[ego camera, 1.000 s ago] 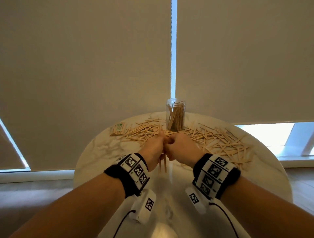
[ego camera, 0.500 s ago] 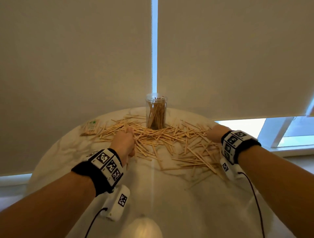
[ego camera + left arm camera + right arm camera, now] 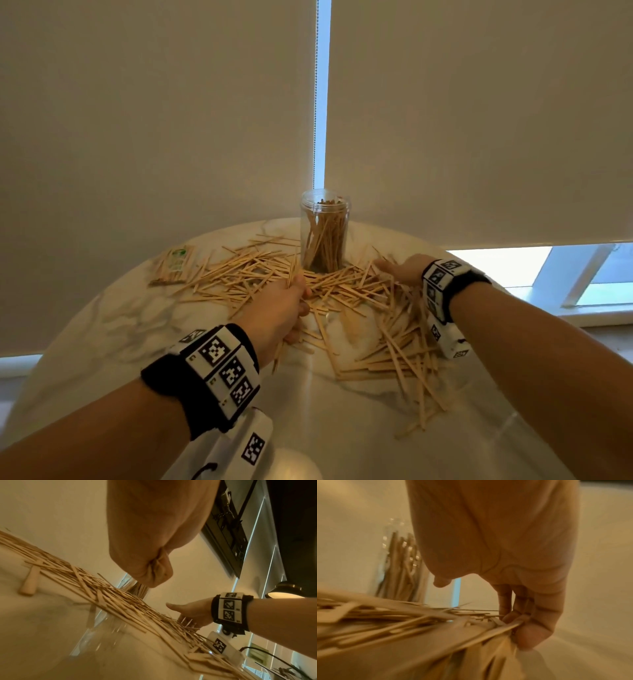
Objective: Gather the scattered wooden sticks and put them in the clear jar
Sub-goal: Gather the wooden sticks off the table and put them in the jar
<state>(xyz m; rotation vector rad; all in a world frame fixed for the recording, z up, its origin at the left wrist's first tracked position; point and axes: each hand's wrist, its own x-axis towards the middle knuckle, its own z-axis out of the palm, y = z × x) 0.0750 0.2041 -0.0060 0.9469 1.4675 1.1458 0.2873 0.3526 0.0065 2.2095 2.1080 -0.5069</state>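
Note:
The clear jar [image 3: 325,233] stands upright at the back of the round marble table [image 3: 120,329], partly filled with wooden sticks. More scattered sticks [image 3: 359,291] lie around its base and spread toward the right front. My left hand [image 3: 281,308] is in a fist in front of the jar and grips a small bundle of sticks; their ends poke out above and below it. My right hand [image 3: 399,269] lies on the pile to the right of the jar. Its fingers [image 3: 522,615] point down and press against several sticks [image 3: 385,622], with the thumb held apart.
A flat packet of sticks with a green label [image 3: 174,265] lies at the table's back left. Roller blinds [image 3: 171,120] hang close behind the jar, with a bead chain [image 3: 315,102] between them. A window sill [image 3: 582,311] runs on the right.
The hands were joined over a bundle near the table's middle. The right hand has let go and swung out onto the right of the pile. The left has carried the bundle toward the jar.

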